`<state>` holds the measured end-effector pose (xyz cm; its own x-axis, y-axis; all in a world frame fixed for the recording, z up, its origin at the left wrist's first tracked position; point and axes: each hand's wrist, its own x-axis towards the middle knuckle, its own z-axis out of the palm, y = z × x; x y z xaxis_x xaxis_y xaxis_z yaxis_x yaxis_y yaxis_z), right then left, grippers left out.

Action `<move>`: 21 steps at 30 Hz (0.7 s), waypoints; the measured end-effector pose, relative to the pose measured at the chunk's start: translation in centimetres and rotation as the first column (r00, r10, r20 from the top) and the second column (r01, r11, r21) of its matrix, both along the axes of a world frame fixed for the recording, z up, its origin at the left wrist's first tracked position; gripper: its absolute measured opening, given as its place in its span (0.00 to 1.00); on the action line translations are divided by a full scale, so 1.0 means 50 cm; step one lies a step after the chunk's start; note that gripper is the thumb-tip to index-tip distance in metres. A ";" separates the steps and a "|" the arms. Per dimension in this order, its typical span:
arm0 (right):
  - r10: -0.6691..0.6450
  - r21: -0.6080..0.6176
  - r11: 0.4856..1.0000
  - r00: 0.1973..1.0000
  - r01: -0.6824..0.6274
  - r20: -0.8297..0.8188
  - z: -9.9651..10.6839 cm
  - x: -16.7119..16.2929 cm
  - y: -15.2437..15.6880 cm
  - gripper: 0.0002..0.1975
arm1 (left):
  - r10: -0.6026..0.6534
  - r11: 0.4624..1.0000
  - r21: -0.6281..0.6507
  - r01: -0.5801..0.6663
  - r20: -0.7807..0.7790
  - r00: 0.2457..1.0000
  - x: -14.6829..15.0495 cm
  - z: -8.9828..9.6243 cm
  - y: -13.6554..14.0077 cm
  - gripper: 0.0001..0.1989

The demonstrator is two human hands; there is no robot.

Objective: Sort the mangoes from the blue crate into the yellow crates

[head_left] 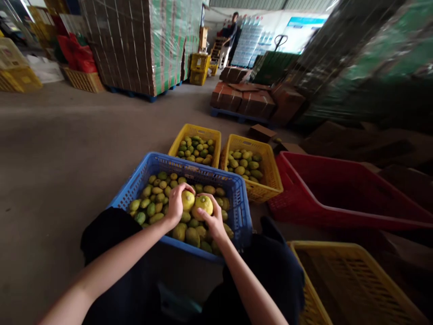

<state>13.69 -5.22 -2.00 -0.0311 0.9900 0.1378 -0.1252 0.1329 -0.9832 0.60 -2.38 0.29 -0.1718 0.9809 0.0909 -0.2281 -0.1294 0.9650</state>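
Two yellow lemons are held side by side over a blue crate that stands between my knees. My left hand wraps round the left lemon, its fingers curling over the far side. In my right hand is the right lemon, gripped with the thumb on its near face. Beneath both hands lie many green and yellow lemons in the blue crate. Some of that fruit is hidden by my hands and forearms.
Two yellow crates of lemons stand just beyond the blue one. To the right are a large red bin and another yellow crate. Farther off are wrapped pallet stacks, flattened cartons and a standing person.
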 end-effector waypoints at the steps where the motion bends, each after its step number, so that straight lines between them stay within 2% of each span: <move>1: 0.018 -0.020 1.000 1.000 -0.018 -0.015 -0.003 -0.004 -0.002 0.19 | 0.007 0.998 -0.068 -0.002 0.085 0.996 -0.003 -0.002 0.006 0.17; 3: 0.062 -0.096 0.993 0.995 -0.070 -0.082 -0.012 -0.014 -0.004 0.18 | 0.059 0.958 -0.287 0.028 0.292 0.955 -0.010 -0.006 0.018 0.16; 5: 0.070 -0.216 0.970 0.976 -0.115 -0.205 -0.020 -0.024 -0.003 0.18 | 0.173 0.851 -0.516 0.093 0.443 0.879 -0.019 -0.007 0.029 0.14; 7: 0.017 -0.334 0.933 0.942 -0.135 -0.334 -0.026 -0.033 0.001 0.19 | 0.273 0.768 -0.625 0.135 0.512 0.815 -0.026 -0.005 0.033 0.12; 8: -0.020 -0.380 0.915 0.922 -0.139 -0.386 -0.028 -0.037 0.005 0.19 | 0.296 0.757 -0.636 0.149 0.537 0.790 -0.028 -0.004 0.033 0.11; 12: -0.143 -0.511 0.839 0.831 -0.186 -0.537 -0.024 -0.039 0.023 0.15 | 0.256 0.788 -0.573 0.224 0.637 0.727 -0.022 0.003 0.031 0.08; 14: -0.222 -0.581 0.786 0.781 -0.211 -0.584 -0.019 -0.034 0.032 0.12 | 0.271 0.760 -0.596 0.261 0.655 0.706 -0.016 0.005 0.035 0.07; 18: -0.464 -0.738 0.667 0.716 -0.104 -0.521 -0.018 -0.013 0.050 0.10 | 0.331 0.688 -0.659 0.302 0.656 0.678 -0.015 0.004 0.049 0.10; 20: -0.532 -0.783 0.621 0.710 -0.044 -0.462 -0.021 -0.001 0.059 0.11 | 0.324 0.698 -0.662 0.275 0.633 0.703 -0.018 0.003 0.053 0.09; 21: -0.543 -0.789 0.613 0.710 -0.030 -0.448 -0.022 0.004 0.062 0.12 | 0.314 0.706 -0.658 0.262 0.623 0.716 -0.020 0.003 0.053 0.08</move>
